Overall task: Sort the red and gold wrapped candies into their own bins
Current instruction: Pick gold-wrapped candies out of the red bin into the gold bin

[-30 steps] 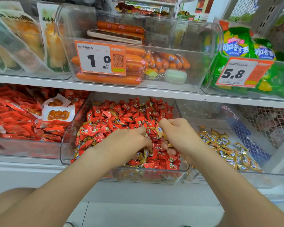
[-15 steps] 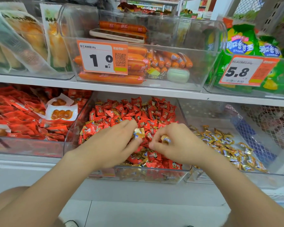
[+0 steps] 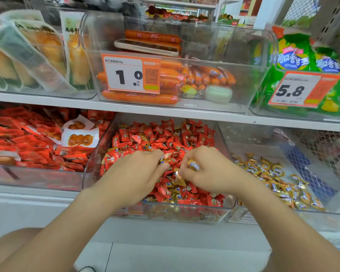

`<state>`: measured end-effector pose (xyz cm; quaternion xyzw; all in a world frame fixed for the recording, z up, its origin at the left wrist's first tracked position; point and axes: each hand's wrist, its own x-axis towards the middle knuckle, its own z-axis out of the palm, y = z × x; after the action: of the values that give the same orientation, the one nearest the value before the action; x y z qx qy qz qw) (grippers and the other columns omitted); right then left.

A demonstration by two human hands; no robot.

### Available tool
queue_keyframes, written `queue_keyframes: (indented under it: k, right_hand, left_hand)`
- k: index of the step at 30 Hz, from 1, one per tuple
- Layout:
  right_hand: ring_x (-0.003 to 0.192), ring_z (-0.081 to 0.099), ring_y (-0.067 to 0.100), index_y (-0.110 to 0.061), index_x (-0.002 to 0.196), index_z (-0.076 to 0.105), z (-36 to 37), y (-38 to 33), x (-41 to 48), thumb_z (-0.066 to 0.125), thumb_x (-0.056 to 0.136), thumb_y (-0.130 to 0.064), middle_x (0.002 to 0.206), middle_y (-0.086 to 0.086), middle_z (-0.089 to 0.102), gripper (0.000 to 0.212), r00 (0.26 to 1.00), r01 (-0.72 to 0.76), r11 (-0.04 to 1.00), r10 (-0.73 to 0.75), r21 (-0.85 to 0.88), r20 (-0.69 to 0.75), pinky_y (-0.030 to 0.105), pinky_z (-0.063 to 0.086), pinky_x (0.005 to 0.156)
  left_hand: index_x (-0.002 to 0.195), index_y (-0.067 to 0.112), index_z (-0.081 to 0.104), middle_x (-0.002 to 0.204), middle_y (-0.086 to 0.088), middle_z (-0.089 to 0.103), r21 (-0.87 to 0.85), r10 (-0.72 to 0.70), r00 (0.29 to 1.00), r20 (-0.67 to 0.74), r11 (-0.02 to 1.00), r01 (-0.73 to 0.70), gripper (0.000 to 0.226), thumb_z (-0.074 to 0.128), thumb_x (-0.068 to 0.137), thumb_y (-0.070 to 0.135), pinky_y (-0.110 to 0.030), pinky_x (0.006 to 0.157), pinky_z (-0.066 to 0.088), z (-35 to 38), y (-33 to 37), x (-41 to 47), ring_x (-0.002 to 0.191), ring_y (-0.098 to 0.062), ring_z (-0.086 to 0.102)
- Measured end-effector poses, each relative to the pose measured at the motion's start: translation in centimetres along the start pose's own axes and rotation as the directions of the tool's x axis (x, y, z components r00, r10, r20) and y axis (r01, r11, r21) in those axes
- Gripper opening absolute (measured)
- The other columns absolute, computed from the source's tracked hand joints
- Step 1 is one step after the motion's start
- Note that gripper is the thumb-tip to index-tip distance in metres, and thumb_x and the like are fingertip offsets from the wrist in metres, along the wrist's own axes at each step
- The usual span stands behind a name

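**Sort partly done: both hands picking gold out of the red bin**

Obs. Both hands are inside the middle clear plastic bin (image 3: 95, 173) on the lower shelf. It holds a deep heap of small red foil-wrapped candies (image 3: 165, 136). Gold pieces are scattered through the heap, thickest along the front wall.

The left hand (image 3: 133, 173) has thumb and forefinger clamped on one small gold-wrapped candy (image 3: 166, 156), held just over the heap.

The right hand (image 3: 214, 169) has its fingers curled and gripping a gold-and-blue wrapped candy (image 3: 193, 165). A second gold piece shows just below those fingers. I cannot tell whether it is held or lying on the heap.

The right-hand clear plastic bin (image 3: 283, 212) sits just beside the middle one. It holds a thin scatter of loose gold candies (image 3: 263, 169) toward its front, with much of its floor bare. No red is visible among them.

Judgement. The gold bin looks clean, so the transfers made so far are sound. The middle bin is far from sorted. Many gold wrappers show at the surface and through the front wall, and more are probably buried. The pieces now in hand have not yet gone across to the right-hand bin. I estimate well under half done.
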<state>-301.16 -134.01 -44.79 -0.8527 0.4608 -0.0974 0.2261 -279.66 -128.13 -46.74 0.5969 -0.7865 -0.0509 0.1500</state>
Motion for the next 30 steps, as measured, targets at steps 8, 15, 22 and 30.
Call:
queue_keyframes:
  k: [8,15,22,30]
  right_hand:
    - [0.057,0.039,0.015,-0.008,0.099,0.06,-3.5,3.1,-4.2,0.063,0.105,-0.017,0.066,-0.001,0.047,0.012,0.955,-0.081,0.561,0.281,0.824,-0.098,0.026,0.031,0.046]
    - [0.06,0.052,0.018,-0.015,0.109,0.075,-5.3,10.6,-8.2,0.052,0.105,-0.012,0.078,0.002,0.063,0.024,0.745,-0.19,0.459,0.643,0.868,-0.177,0.025,0.04,0.042]
    - [0.069,0.059,0.021,-0.011,0.113,0.066,-5.7,16.4,-10.9,0.06,0.102,-0.021,0.086,0.007,0.065,0.016,0.64,-0.317,0.574,0.717,0.755,-0.277,0.041,0.054,0.069]
    - [0.098,0.066,0.008,-0.028,0.108,0.075,-6.4,16.5,-11.2,0.055,0.103,-0.024,0.103,-0.015,0.071,0.02,0.74,-0.303,0.758,0.569,0.578,-0.359,0.033,0.053,0.084]
  left_hand:
    - [0.081,0.023,0.047,0.067,-0.003,0.06,-0.371,0.007,0.998,-0.067,0.928,-0.032,0.041,0.039,0.105,0.056,-0.047,0.062,0.046,0.3,4.0,-0.2,0.061,-0.023,0.053]
    - [0.09,0.015,0.053,0.08,-0.003,0.064,-0.527,0.147,0.988,0.054,0.844,-0.097,0.04,0.039,0.107,0.048,-0.042,0.072,0.046,1.0,14.4,3.3,0.074,-0.02,0.056]
    - [0.096,0.014,0.05,0.107,-0.015,0.063,-0.322,0.04,0.98,0.195,0.947,0.026,0.027,0.043,0.109,0.037,-0.037,0.074,0.037,8.5,22.5,12.3,0.102,-0.038,0.058]
    - [0.132,0.024,0.056,0.124,-0.004,0.06,-0.18,0.263,0.964,0.044,0.951,-0.251,0.032,0.05,0.101,0.023,-0.041,0.099,0.046,8.0,21.4,11.2,0.118,-0.028,0.055]
